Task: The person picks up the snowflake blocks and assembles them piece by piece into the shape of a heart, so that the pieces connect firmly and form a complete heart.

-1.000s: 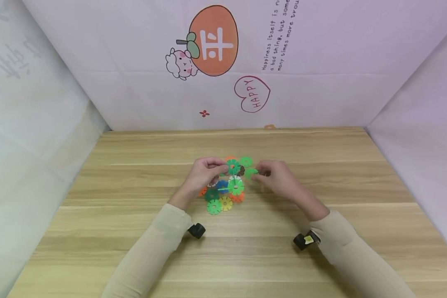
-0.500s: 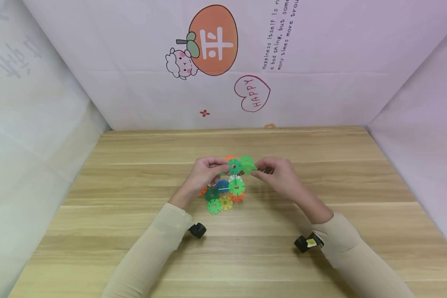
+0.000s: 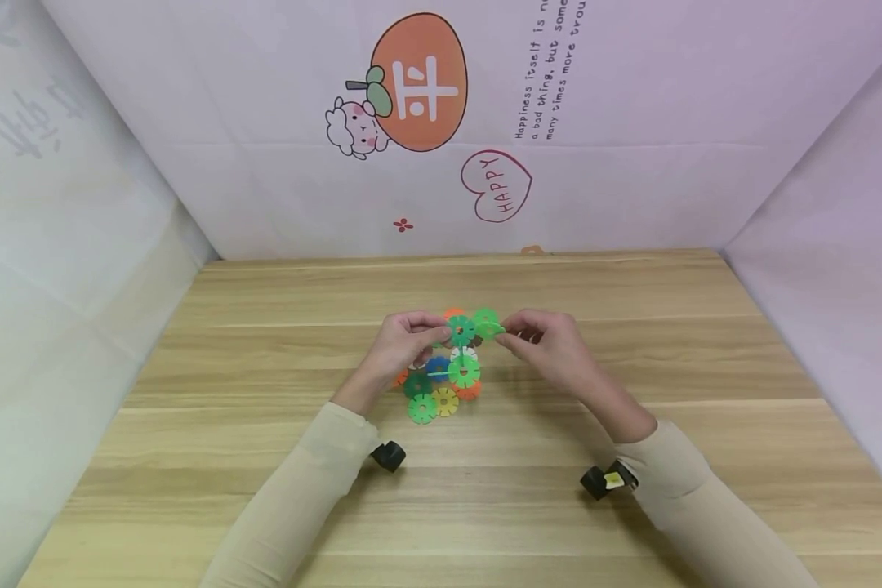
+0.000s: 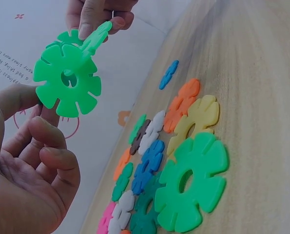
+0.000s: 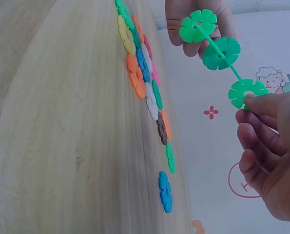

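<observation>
A wood-grain table point(image 3: 529, 523) fills a screened-off booth that looks like a small staging or recording spot; whether a home or an office surrounds it cannot be told. Behind the table rises a pale back sheet point(image 3: 632, 171) printed with an orange fruit point(image 3: 419, 82), a cartoon sheep point(image 3: 353, 129), a red heart point(image 3: 496, 186) reading "HAPPY" and lines of English text point(image 3: 547, 73). A left sheet point(image 3: 81, 269) with faint lettering flanks the table's left edge, a right sheet point(image 3: 830, 229) its right. Over the table, black wrist-worn cameras point(image 3: 389, 456) sit at a person's cuffs point(image 3: 344, 426); slotted plastic discs point(image 3: 422, 416) lie on its surface.
</observation>
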`<act>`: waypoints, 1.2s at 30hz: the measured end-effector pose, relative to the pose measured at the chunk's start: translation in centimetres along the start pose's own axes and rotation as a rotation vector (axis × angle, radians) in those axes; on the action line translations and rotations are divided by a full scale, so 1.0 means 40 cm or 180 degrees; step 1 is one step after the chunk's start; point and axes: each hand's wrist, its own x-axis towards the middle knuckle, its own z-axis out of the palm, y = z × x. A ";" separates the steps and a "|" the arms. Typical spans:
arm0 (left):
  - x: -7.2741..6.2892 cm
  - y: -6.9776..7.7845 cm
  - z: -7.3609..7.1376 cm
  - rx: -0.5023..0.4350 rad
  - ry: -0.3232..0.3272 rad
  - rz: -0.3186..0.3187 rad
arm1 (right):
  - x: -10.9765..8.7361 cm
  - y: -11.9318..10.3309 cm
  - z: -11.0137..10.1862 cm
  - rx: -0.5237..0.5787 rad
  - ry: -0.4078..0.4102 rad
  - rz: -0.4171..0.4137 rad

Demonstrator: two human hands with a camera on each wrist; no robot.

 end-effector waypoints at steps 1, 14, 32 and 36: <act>0.000 0.000 0.000 0.0006 -0.0003 0.0006 | 0.000 -0.001 0.000 -0.0002 0.0012 -0.0016; 0.003 0.001 0.009 0.0119 -0.0099 0.0085 | 0.002 0.004 0.003 -0.0084 0.0068 -0.0500; -0.003 0.016 0.006 0.0221 -0.0300 0.0179 | -0.005 0.022 0.028 -0.0096 0.0296 -0.1422; -0.002 0.018 0.009 0.0210 -0.0325 0.0197 | -0.006 0.018 0.026 -0.0086 0.0278 -0.1455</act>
